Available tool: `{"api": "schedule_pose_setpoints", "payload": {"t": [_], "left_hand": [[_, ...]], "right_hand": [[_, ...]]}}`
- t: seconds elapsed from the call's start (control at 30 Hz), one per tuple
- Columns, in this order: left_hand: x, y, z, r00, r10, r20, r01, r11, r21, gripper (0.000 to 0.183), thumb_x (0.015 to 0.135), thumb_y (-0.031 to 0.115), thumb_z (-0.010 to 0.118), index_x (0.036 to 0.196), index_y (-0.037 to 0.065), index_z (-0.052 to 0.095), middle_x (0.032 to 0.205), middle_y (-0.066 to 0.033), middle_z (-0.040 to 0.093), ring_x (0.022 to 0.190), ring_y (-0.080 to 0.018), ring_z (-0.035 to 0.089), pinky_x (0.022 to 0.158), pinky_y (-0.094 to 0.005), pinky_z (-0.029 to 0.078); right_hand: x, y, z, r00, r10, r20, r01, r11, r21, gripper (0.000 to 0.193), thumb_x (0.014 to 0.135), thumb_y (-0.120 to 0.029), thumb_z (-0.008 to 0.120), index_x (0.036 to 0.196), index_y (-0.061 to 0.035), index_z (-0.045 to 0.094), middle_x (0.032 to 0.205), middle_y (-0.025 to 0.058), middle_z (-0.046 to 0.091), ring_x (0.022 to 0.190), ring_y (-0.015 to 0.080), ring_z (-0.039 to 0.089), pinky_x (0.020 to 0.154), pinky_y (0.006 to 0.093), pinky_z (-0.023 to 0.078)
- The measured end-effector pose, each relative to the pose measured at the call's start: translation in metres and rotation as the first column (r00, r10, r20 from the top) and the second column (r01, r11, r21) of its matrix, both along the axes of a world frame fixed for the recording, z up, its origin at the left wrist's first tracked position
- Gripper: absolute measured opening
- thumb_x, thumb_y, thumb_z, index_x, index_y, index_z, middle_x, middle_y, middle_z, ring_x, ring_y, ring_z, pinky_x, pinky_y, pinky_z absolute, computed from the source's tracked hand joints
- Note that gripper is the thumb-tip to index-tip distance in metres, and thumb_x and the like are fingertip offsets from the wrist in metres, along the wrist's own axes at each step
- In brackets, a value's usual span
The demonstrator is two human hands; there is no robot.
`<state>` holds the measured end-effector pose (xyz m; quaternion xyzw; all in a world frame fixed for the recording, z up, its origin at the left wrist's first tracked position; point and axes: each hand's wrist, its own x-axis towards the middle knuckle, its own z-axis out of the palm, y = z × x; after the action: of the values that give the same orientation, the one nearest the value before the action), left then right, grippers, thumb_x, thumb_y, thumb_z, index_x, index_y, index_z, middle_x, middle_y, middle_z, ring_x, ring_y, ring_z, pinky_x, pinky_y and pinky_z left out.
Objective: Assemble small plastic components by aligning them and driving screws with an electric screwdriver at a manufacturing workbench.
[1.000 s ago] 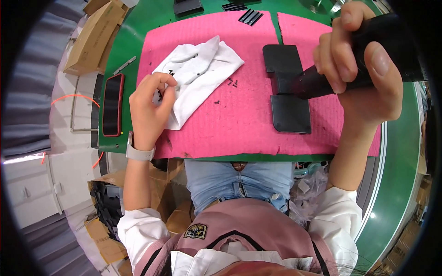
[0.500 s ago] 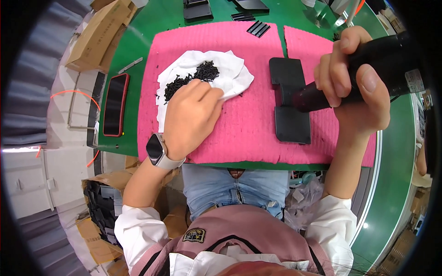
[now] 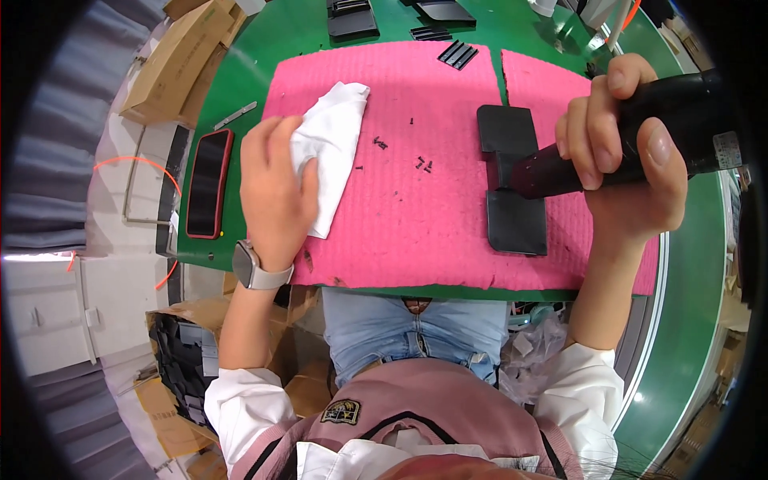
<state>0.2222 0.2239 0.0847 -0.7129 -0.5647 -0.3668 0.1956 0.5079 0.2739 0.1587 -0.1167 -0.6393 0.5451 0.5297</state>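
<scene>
My right hand [image 3: 628, 160] is wrapped round a black electric screwdriver [image 3: 680, 116]. Its nose end meets the narrow middle of a black plastic part [image 3: 516, 224], which lies on the pink foam mat [image 3: 400, 240] with a wide flat plate at each end. At the mat's left side, my left hand [image 3: 278, 188] has its curled fingers and thumb on a white cloth [image 3: 336, 152], gripping its left edge. The cloth is folded over in a narrow shape, hiding the pile of small black screws. Several loose black screws [image 3: 424, 164] are scattered on the mat right of it.
A red-cased phone [image 3: 210, 184] and a slim metal tool [image 3: 235, 116] lie left of the mat on the green table [image 3: 248, 80]. Ribbed black pieces [image 3: 458, 54] and other black parts [image 3: 352, 20] are at the far side. Cardboard boxes [image 3: 176, 64] stand beyond the left edge.
My left hand has moved left, drawing the cloth over the screw pile and off part of the mat; a few stray screws now show there. My right hand and screwdriver stay on the black part.
</scene>
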Motion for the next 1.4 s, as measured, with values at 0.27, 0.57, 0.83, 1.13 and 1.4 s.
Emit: {"api": "schedule_pose_setpoints", "payload": {"t": [0.27, 0.57, 0.83, 1.13, 1.4], "left_hand": [[0.015, 0.032, 0.006, 0.871, -0.49, -0.035, 0.446, 0.819, -0.361, 0.026, 0.071, 0.003, 0.068, 0.096, 0.002, 0.064, 0.092, -0.0095, 0.06, 0.088, -0.0259, 0.057, 0.077, -0.0367, 0.046], [0.008, 0.053, -0.011, 0.843, -0.532, 0.079, 0.523, 0.776, -0.354, 0.01, 0.071, 0.006, 0.069, 0.078, 0.001, 0.065, 0.074, -0.0067, 0.06, 0.074, -0.0228, 0.057, 0.07, -0.0335, 0.045], [0.049, 0.045, 0.0, 0.865, -0.501, -0.005, 0.479, 0.831, -0.283, 0.007, 0.076, 0.002, 0.063, 0.08, 0.0, 0.056, 0.075, -0.01, 0.057, 0.069, -0.0265, 0.055, 0.064, -0.0359, 0.044], [0.072, 0.052, 0.002, 0.83, -0.519, 0.202, 0.555, 0.736, -0.388, 0.007, 0.082, 0.004, 0.06, 0.084, -0.003, 0.059, 0.073, -0.0149, 0.058, 0.066, -0.0272, 0.058, 0.061, -0.0324, 0.045], [0.083, 0.041, 0.015, 0.246, 0.01, 0.969, 0.948, 0.204, -0.243, 0.014, 0.092, 0.015, 0.056, 0.093, 0.001, 0.054, 0.078, 0.001, 0.05, 0.069, -0.0076, 0.046, 0.062, -0.0221, 0.04]], "right_hand": [[-0.002, -0.002, 0.0, 1.0, -0.014, -0.019, 0.014, 1.0, -0.012, 0.038, 0.081, -0.032, 0.055, 0.103, -0.0035, 0.044, 0.06, -0.0018, 0.043, 0.045, 0.0081, 0.039, 0.057, 0.0244, 0.037], [-0.001, -0.004, 0.003, 1.0, -0.026, -0.003, 0.026, 1.0, 0.013, 0.038, 0.082, -0.033, 0.053, 0.103, -0.0031, 0.044, 0.061, -0.0019, 0.042, 0.045, 0.0083, 0.039, 0.057, 0.0246, 0.036], [0.012, 0.001, 0.006, 0.999, -0.026, -0.032, 0.027, 0.999, 0.031, 0.036, 0.084, -0.032, 0.051, 0.104, -0.003, 0.045, 0.062, -0.0012, 0.043, 0.048, 0.0086, 0.039, 0.06, 0.0262, 0.037], [0.022, 0.006, 0.009, 0.998, -0.058, -0.04, 0.062, 0.993, 0.098, 0.035, 0.087, -0.031, 0.046, 0.108, -0.002, 0.046, 0.065, -0.0009, 0.044, 0.05, 0.0096, 0.039, 0.063, 0.0281, 0.037], [0.022, 0.005, 0.003, 0.946, 0.128, -0.299, -0.096, 0.988, 0.119, 0.037, 0.085, -0.038, 0.053, 0.107, -0.0081, 0.048, 0.069, -0.001, 0.047, 0.055, 0.0115, 0.044, 0.069, 0.0308, 0.037]]}}
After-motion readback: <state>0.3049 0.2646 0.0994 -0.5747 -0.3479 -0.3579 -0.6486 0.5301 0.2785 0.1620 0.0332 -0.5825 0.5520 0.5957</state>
